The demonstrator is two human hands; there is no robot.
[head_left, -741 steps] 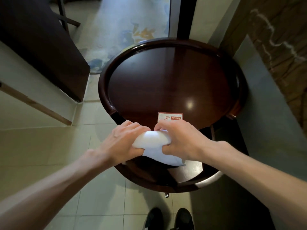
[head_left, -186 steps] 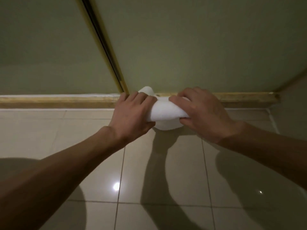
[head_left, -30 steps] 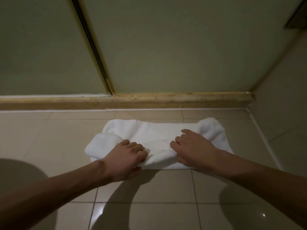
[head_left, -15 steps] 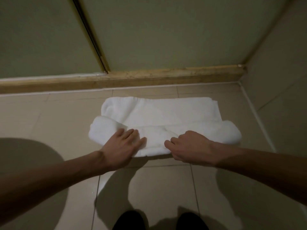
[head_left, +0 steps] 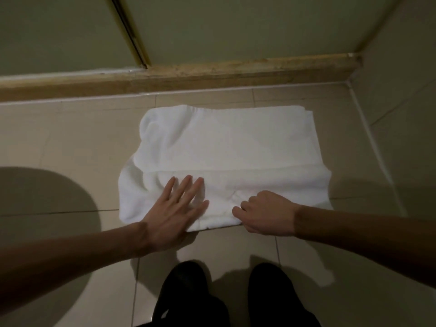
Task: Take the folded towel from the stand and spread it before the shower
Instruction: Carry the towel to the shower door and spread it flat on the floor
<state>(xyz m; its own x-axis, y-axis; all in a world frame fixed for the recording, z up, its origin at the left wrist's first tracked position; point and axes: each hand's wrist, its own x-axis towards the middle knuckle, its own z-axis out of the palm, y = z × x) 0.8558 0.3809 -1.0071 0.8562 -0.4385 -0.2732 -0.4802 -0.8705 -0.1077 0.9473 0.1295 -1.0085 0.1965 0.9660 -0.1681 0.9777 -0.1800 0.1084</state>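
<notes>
One towel [head_left: 231,147], one left grip [head_left: 172,215], one right grip [head_left: 266,213], two black shoes [head_left: 186,279], one sill [head_left: 236,72].

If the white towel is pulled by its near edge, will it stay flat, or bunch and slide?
Probably floppy: the towel lies in soft folds, rumpled at its left corner, so it would bunch. It may also slide, because the tile floor looks glossy.

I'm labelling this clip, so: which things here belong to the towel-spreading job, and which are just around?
In the job: white terry towel; left hand flat on it; right hand curled at its near edge; tan shower threshold.
Just there: black shoes; beige floor tiles.
</notes>
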